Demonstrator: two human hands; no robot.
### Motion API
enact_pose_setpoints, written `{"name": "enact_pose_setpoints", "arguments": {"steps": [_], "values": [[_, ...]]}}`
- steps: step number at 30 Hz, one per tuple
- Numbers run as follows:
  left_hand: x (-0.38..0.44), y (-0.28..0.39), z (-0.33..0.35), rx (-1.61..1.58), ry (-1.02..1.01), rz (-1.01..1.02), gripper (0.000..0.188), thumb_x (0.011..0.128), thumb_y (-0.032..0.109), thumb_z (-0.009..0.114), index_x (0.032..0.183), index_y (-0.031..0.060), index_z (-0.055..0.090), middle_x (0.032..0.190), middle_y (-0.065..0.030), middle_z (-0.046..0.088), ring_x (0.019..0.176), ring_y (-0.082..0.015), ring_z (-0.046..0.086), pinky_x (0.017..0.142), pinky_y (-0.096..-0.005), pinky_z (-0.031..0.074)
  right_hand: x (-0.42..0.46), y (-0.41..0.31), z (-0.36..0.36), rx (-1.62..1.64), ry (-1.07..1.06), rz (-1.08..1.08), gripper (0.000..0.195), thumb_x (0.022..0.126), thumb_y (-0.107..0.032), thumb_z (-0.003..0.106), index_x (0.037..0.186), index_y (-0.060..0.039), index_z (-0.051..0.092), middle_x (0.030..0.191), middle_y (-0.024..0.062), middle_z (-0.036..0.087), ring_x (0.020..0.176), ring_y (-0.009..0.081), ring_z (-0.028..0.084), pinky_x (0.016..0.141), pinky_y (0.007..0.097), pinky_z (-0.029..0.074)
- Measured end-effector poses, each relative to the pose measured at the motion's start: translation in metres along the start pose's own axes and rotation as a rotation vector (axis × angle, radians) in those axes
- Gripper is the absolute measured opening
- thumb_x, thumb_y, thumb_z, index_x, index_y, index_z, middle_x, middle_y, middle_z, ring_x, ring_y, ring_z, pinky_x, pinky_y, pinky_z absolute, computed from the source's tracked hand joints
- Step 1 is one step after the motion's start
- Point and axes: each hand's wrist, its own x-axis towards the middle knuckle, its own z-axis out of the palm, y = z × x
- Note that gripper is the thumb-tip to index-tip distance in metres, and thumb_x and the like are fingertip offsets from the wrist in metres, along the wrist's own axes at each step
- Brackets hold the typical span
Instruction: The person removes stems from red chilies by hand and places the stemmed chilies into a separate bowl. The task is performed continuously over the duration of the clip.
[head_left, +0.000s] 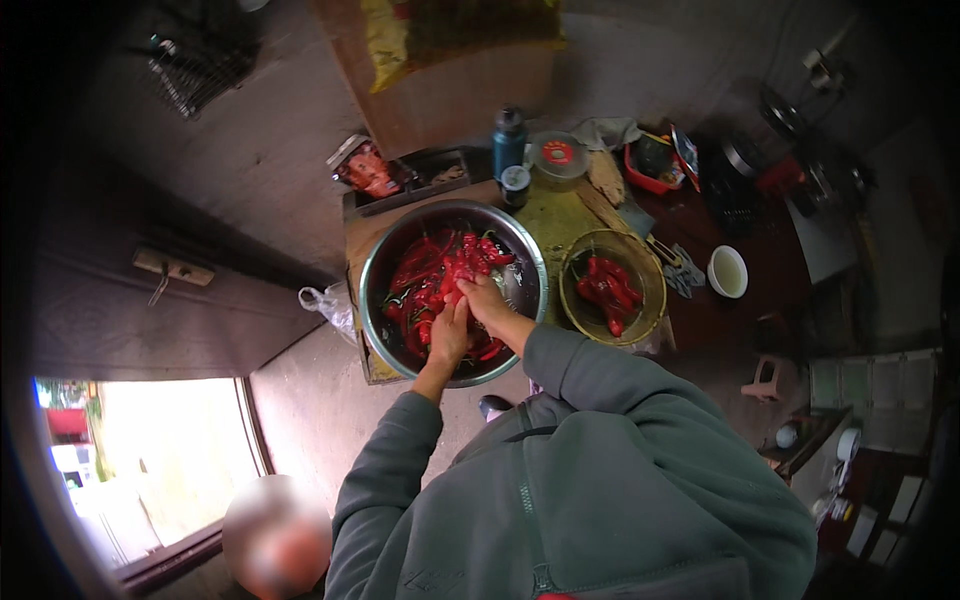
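Observation:
A wide stainless steel basin (543, 289) in front of me holds water and many red chili peppers (420, 262), some with green stems. My left hand (450, 334) and my right hand (487, 301) meet over the middle of the basin. Between them they grip a bunch of the wet red peppers; their fingertips are partly hidden among the pods. To the right of the basin, a yellowish plastic bowl (568, 300) contains more red peppers (611, 289).
Behind the basin stand a blue bottle (509, 142), a small jar (515, 184) and a lidded clear container (559, 157). A red basket (652, 180) and a white bowl (727, 271) are farther right. A plastic bag (334, 307) hangs left, near a door (217, 322).

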Motion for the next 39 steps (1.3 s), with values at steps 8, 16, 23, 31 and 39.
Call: {"name": "enact_pose_setpoints", "arguments": {"steps": [8,16,23,31,39], "values": [[0.004,0.005,-0.027,0.298,0.110,-0.004,0.021,0.092,0.028,0.051,0.089,0.0092,0.060,0.075,-0.0123,0.067,0.072,-0.0343,0.065,0.065,-0.0427,0.050,0.004,-0.012,-0.040,-0.673,-0.067,-0.162,0.019,0.089,-0.013,0.054,0.106,-0.0044,0.049,0.072,0.0100,0.062,0.059,0.0195,0.063,0.054,0.0347,0.050],[0.014,-0.014,-0.033,0.317,0.173,-0.023,0.013,0.086,0.018,0.058,0.095,0.0092,0.061,0.086,-0.0134,0.068,0.082,-0.0314,0.066,0.073,-0.0407,0.051,-0.040,-0.119,-0.188,-1.007,0.232,0.011,0.037,0.085,-0.016,0.056,0.121,-0.0087,0.054,0.094,0.0242,0.064,0.086,0.0432,0.062,0.073,0.0510,0.048],[0.021,-0.003,0.004,0.245,0.150,0.050,0.012,0.085,0.019,0.058,0.093,0.0094,0.061,0.086,-0.0136,0.067,0.082,-0.0320,0.065,0.072,-0.0417,0.051,-0.037,-0.141,-0.198,-1.362,0.273,-0.455,0.032,0.082,-0.007,0.057,0.114,-0.0038,0.058,0.110,0.0203,0.060,0.103,0.0383,0.057,0.086,0.0459,0.047],[0.014,-0.003,0.029,0.174,-0.066,-0.156,0.025,0.085,0.017,0.058,0.107,0.0034,0.060,0.099,-0.0158,0.068,0.092,-0.0293,0.066,0.079,-0.0418,0.052,0.050,-0.032,-0.061,-1.272,-0.016,-0.369,0.031,0.082,-0.011,0.060,0.110,0.0007,0.054,0.106,0.0249,0.060,0.096,0.0431,0.058,0.083,0.0447,0.048],[0.003,-0.003,-0.003,-0.917,-0.053,-0.475,0.033,0.097,0.028,0.049,0.123,0.0073,0.049,0.110,-0.0099,0.062,0.091,-0.0206,0.063,0.071,-0.0362,0.053,0.002,-0.005,-0.060,-0.238,-0.315,0.042,0.040,0.079,-0.001,0.070,0.116,0.0027,0.058,0.101,0.0088,0.066,0.090,0.0130,0.061,0.081,0.0278,0.049]]}}
